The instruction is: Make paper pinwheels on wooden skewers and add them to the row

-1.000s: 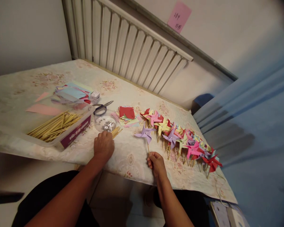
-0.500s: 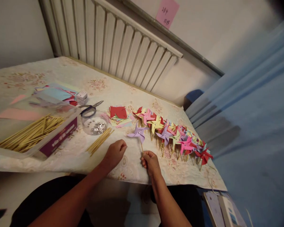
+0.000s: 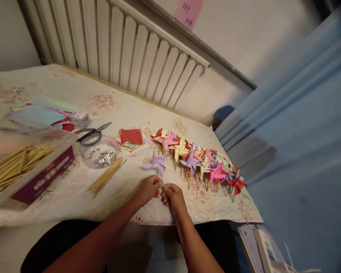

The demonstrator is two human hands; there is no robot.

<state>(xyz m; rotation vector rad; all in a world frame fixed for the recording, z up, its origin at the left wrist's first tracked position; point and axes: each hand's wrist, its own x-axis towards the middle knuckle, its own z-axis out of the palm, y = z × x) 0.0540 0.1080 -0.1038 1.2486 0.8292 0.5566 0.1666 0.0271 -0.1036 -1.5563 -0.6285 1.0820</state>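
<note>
A purple paper pinwheel (image 3: 157,163) stands tilted up on a thin wooden stick, above the table's near side. My right hand (image 3: 174,198) pinches the lower part of that stick with curled fingers. My left hand (image 3: 149,189) is closed too, its fingertips meeting the right ones at the stick; the exact contact is partly hidden. To the right stand finished pinwheels (image 3: 191,162) in rows, in red, pink, yellow, purple and green. Left of my hands lies a bundle of wooden sticks (image 3: 106,176).
A round clear dish (image 3: 86,161) holds small shiny pieces. Behind it lie scissors (image 3: 92,134) and stacked red paper squares (image 3: 131,136). A plastic box (image 3: 65,146) with sticks occupies the left. A white railing (image 3: 147,57) runs behind; a blue curtain (image 3: 295,125) hangs right.
My left hand has moved right, up to the pinwheel's stick beside my right hand. The view has shifted, so the things on the table appear further left.
</note>
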